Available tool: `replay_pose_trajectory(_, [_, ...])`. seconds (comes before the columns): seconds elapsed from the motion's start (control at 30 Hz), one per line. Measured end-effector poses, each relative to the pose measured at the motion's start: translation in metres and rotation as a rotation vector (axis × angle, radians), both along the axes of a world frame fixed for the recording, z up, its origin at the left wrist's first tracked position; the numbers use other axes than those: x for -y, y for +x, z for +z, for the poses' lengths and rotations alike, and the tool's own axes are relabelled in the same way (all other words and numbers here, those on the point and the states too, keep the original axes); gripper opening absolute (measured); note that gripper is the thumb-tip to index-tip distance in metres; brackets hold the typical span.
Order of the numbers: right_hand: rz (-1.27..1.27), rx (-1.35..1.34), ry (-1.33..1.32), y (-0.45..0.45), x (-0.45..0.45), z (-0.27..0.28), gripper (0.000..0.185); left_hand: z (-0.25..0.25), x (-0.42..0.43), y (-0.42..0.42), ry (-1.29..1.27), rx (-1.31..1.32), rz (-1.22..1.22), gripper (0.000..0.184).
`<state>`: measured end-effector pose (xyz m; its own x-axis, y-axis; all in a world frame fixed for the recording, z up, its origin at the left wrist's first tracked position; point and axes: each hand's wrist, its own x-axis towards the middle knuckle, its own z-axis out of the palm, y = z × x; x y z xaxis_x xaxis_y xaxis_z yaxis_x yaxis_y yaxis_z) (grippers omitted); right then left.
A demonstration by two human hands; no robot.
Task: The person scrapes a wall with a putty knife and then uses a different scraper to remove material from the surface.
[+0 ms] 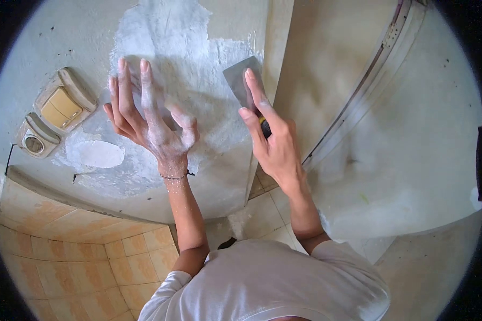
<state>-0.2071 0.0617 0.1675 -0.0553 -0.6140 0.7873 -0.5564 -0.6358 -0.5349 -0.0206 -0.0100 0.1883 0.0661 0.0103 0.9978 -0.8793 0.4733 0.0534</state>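
Note:
My right hand (pixel 276 142) grips a putty knife (pixel 240 80) with a black and yellow handle, the index finger laid along its grey metal blade. The blade is at the wall's right edge, beside a white filler patch (pixel 168 32). My left hand (pixel 155 115) is raised in front of that patch, fingers spread and dusted with white powder. Nothing shows in it; whether the fingertips touch the wall I cannot tell. A dark bracelet (pixel 175 176) circles the left wrist. Lower on the wall, left of that wrist, is an oval white patch (pixel 99 153).
A yellowed light switch (pixel 61 108) and a round socket (pixel 35 143) project from the wall at left. Orange-patterned tiles (pixel 80 257) cover the lower left. Right of the wall corner stands a door frame (pixel 369 69). Floor tiles (pixel 265 214) show below.

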Motion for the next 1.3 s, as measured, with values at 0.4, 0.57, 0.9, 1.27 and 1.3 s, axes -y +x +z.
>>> replay_pose_trajectory(0.4, [-0.09,-0.114,0.086,-0.007,-0.003,0.01,0.058,0.003,0.002,-0.002,-0.023,-0.011,-0.011,0.069])
replay_pose_trajectory(0.57, [-0.104,-0.03,0.154,0.008,-0.017,0.021,0.055,0.005,0.0,-0.005,-0.026,-0.021,-0.037,0.07])
replay_pose_trajectory(0.9, [-0.145,-0.029,0.068,0.013,0.0,0.015,0.059,0.002,0.001,-0.002,-0.043,0.0,-0.025,0.07])
replay_pose_trajectory(1.27, [-0.14,-0.01,0.032,0.016,-0.004,0.003,0.059,0.001,0.001,-0.002,-0.022,-0.023,-0.027,0.073])
replay_pose_trajectory(1.3, [-0.148,-0.014,0.031,0.015,-0.004,0.005,0.059,0.0,0.0,-0.002,-0.03,-0.017,-0.037,0.071])
